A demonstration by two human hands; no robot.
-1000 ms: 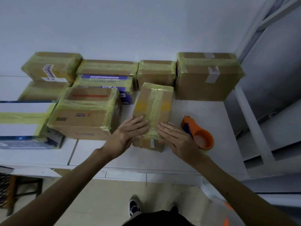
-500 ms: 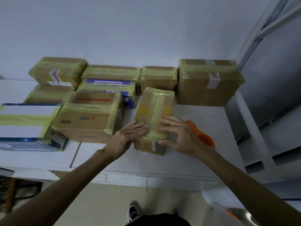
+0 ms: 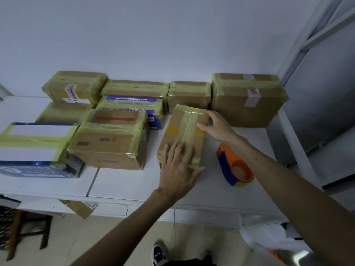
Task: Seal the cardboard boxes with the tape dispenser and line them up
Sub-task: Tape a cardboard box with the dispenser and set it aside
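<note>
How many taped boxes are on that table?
9 boxes: four along the wall, two before them, two front-left, one under left hand and right hand. Others may be hidden.
</note>
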